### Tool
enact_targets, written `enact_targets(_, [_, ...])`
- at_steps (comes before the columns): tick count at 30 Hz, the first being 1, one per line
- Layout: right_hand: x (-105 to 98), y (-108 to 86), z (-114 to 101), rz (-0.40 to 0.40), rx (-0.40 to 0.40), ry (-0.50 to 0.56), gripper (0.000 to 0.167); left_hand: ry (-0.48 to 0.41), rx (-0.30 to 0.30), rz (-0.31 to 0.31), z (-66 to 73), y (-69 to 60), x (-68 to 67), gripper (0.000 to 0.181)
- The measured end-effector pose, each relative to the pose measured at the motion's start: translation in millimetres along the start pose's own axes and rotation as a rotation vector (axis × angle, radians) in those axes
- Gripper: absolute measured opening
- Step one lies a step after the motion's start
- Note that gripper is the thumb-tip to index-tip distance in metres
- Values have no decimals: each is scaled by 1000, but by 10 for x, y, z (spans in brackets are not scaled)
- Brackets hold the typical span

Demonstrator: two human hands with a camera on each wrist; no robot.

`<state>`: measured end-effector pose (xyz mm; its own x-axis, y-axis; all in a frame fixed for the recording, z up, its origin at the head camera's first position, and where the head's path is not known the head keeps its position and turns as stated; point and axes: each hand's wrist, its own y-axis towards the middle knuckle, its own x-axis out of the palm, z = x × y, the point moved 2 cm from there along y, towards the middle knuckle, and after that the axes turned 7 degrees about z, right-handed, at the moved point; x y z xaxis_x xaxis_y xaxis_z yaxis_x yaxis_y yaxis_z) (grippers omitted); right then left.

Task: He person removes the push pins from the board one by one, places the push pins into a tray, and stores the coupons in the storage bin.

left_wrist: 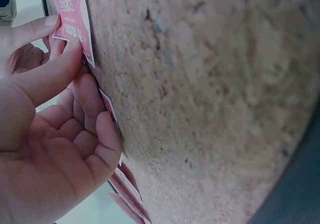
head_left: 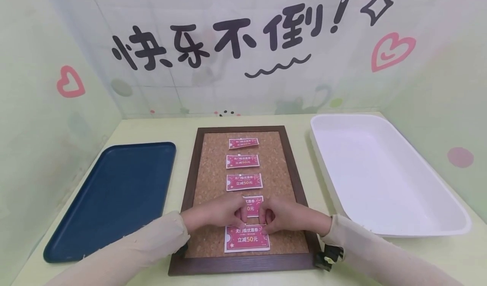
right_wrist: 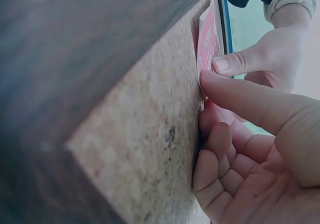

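Observation:
A pink coupon (head_left: 246, 239) with a white border lies on the lower part of a cork board (head_left: 213, 241). At its upper left corner my left hand (head_left: 224, 210) pinches the edge, thumb in front and fingers curled. My right hand (head_left: 285, 214) pinches the upper right corner the same way. In the left wrist view, the left thumb (left_wrist: 60, 66) lies against the coupon (left_wrist: 72, 14). The right wrist view has the right thumb (right_wrist: 250, 94) at the coupon's (right_wrist: 209, 39) edge; the fingertips behind are partly hidden. Just above, another coupon (head_left: 254, 205) is partly covered by the hands.
Further up the board, three like coupons form a column, the top one (head_left: 243, 143) near the dark wooden frame (head_left: 241, 129). A dark blue tray (head_left: 121, 193) lies to the left. On the right stands a white plastic basin (head_left: 373, 167). A printed wall rises behind.

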<state>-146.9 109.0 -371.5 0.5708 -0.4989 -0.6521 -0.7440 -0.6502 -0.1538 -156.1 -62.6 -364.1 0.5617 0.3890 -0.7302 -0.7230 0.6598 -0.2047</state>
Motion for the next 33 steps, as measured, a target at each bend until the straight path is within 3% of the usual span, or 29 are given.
enact_targets(10, [3, -9, -1, 11, -5, 0, 17, -51, 13, -1, -13, 10, -4, 10])
enact_targets(23, [30, -13, -15, 23, 19, 12, 15, -29, 16, -26, -22, 5, 7, 10])
enact_targets(33, [35, -14, -5, 35, 25, 18, 14, -100, -5, -40, -36, -1, -8, 10])
